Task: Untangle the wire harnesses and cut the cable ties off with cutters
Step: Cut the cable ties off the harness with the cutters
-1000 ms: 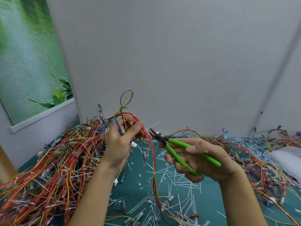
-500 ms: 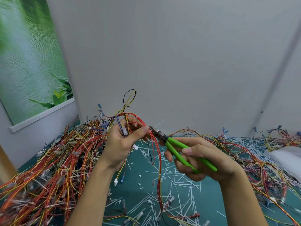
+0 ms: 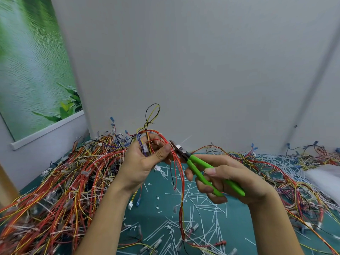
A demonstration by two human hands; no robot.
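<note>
My left hand (image 3: 142,161) holds up a wire harness (image 3: 179,173) of red, yellow and black wires, thumb pressed on the bundle beside a white cable tie (image 3: 173,150). A black and yellow loop sticks up above the fingers. My right hand (image 3: 226,178) grips green-handled cutters (image 3: 204,170); their dark jaws sit right at the tie on the red wires. The rest of the harness hangs down to the green table (image 3: 233,223).
A big heap of tangled red, orange and yellow harnesses (image 3: 58,184) fills the left side. More wires (image 3: 294,173) lie at the right, by a white bag (image 3: 325,179). Cut white tie scraps (image 3: 198,203) litter the table. Grey walls stand close behind.
The cutters have moved left and up until their jaws meet the tie on the held harness. My left hand shifted its thumb onto the bundle and lifted slightly.
</note>
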